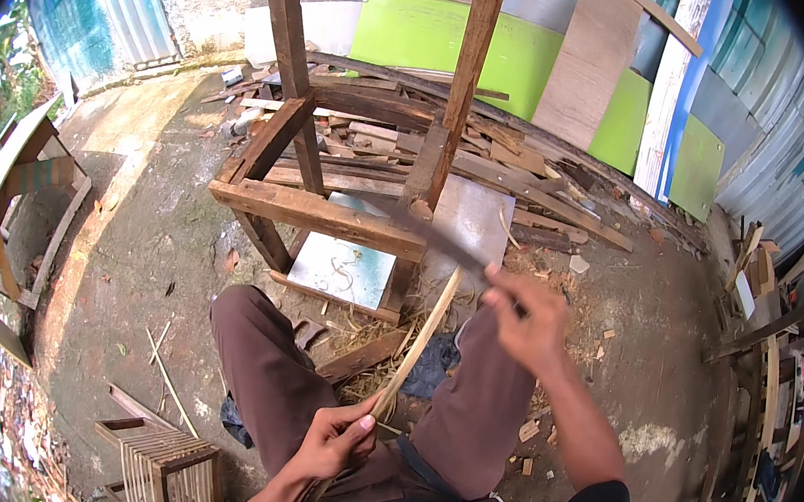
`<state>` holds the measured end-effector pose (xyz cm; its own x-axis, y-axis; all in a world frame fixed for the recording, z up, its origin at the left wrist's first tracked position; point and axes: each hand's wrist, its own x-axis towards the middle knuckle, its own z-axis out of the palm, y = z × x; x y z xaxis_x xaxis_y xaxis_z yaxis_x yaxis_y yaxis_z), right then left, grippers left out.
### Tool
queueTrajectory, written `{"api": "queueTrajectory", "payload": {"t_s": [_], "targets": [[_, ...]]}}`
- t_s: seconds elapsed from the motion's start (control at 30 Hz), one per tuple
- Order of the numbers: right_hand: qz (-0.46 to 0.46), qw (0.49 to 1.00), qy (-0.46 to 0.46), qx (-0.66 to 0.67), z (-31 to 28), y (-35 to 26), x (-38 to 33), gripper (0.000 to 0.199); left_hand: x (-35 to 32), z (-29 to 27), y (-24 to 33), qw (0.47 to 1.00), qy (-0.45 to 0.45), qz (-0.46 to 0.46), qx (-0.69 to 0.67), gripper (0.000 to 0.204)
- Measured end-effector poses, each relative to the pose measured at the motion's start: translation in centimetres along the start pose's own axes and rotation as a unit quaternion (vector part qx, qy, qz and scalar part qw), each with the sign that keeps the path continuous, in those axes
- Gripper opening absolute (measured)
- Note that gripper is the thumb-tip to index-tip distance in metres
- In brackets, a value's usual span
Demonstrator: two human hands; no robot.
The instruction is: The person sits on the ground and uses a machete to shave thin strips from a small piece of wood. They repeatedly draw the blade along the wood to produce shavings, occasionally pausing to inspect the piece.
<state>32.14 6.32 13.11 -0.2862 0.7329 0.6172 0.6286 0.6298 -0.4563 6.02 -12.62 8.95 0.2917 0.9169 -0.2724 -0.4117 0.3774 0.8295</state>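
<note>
My left hand is closed around a long pale strip of bamboo or wood between my knees. The strip slants up and away to the right, and its lower end runs back under my left forearm. My right hand grips a machete, raised above my right knee. Its dark blade points forward and left, smeared by motion, close over the strip's far end. Behind the blade stands a rough wooden frame with two tall posts. Curly shavings lie on the ground between my legs.
Scrap boards are heaped beyond the frame, along green panels. A small slatted wooden cage stands at the lower left. A wooden structure is at far left, and a wooden rack at far right. Wood chips litter the concrete.
</note>
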Motion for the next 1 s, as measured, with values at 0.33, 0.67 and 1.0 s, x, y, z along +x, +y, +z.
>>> {"api": "queueTrajectory", "payload": {"t_s": [0.33,0.67,1.0], "targets": [[0.183,0.960,0.038,0.206,-2.8,-1.3,0.9,0.030,0.2,-1.2,0.6,0.999,-0.011,-0.037,0.006,0.047],[-0.068,0.993,-0.100,0.001,-1.3,-4.5,-1.6,0.039,0.6,-0.9,-0.4,0.999,-0.013,0.024,0.038,0.046],[-0.033,0.996,-0.020,0.078,-0.4,-2.8,-0.9,0.039,-0.2,-0.6,-0.2,1.000,-0.025,0.014,0.008,0.046]]}}
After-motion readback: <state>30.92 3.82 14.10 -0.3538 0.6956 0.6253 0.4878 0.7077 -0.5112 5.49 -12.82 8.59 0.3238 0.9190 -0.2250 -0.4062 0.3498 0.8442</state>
